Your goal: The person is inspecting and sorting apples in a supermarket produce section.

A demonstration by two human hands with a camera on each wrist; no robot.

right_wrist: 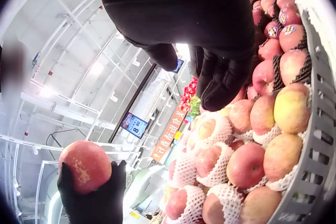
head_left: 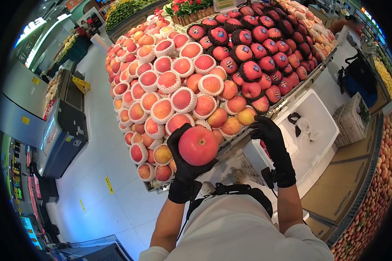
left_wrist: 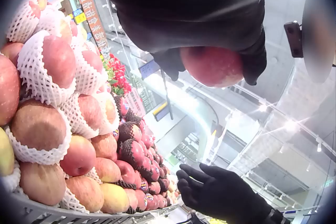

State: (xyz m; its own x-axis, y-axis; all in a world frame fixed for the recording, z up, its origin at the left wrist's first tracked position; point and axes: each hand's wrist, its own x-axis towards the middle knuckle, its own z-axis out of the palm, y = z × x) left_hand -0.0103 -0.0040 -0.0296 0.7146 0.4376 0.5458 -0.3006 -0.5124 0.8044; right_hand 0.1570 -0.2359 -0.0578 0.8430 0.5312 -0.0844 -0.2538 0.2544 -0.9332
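My black-gloved left hand holds a large red apple, stem end up, with fingers and thumb curled round its sides. The same apple shows between thumb and fingers in the left wrist view. Off to the right, my right hand, also gloved in black, hovers by the front edge of the fruit display with loosely bent fingers and nothing in them. Beneath and beyond the hands lie apples in white foam nets. Dark red apples in black nets fill the display's right side.
A white foam box with plastic bags and a black net inside stands right of the display. Beside it is a white crate. The display's grey slatted rim runs along the fruit. A dark chest cabinet stands across the aisle at left.
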